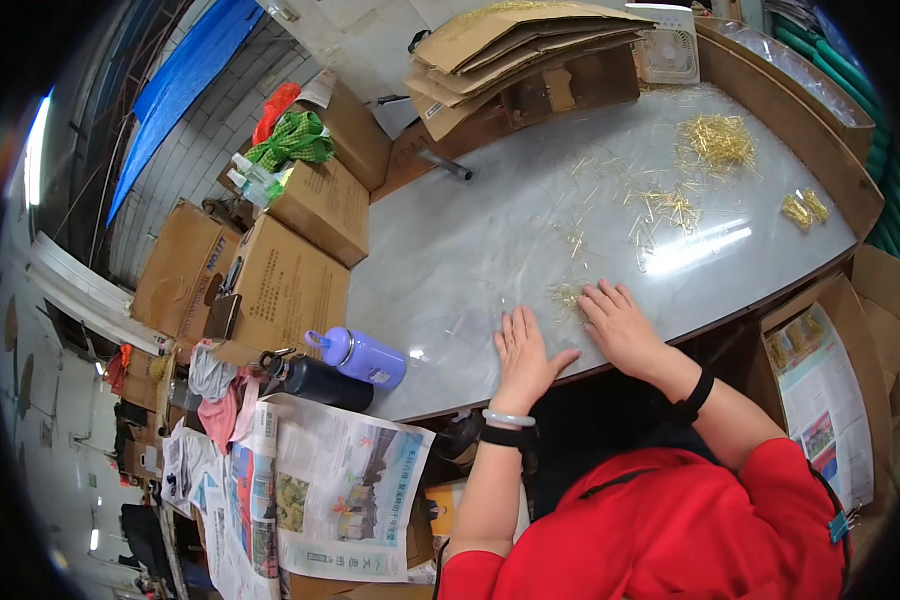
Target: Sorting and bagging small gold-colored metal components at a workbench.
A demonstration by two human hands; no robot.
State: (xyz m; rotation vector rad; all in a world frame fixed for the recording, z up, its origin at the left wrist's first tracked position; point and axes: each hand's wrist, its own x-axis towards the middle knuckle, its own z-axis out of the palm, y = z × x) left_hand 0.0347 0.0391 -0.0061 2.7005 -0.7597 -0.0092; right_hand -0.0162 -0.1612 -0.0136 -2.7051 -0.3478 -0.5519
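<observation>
Both my hands rest palm down near the front edge of a glossy grey tabletop (440, 250). My left hand (524, 360) lies flat, thumb spread toward the right, with nothing in it. Beside it my right hand (618, 325) is stretched out, fingertips next to a small cluster of thin gold pins (567, 297). More loose gold pins (675, 208) are scattered farther back. A dense heap of gold pins (718, 143) sits at the far right, and two small bundles of gold pins (804, 208) lie near the right edge.
Flattened cardboard sheets (530, 40) and a white box fan (668, 45) stand at the back. A cardboard rim (800, 110) borders the right side. At left are stacked cartons (295, 280), a purple bottle (367, 357), a black bottle (320, 382) and newspaper (340, 490).
</observation>
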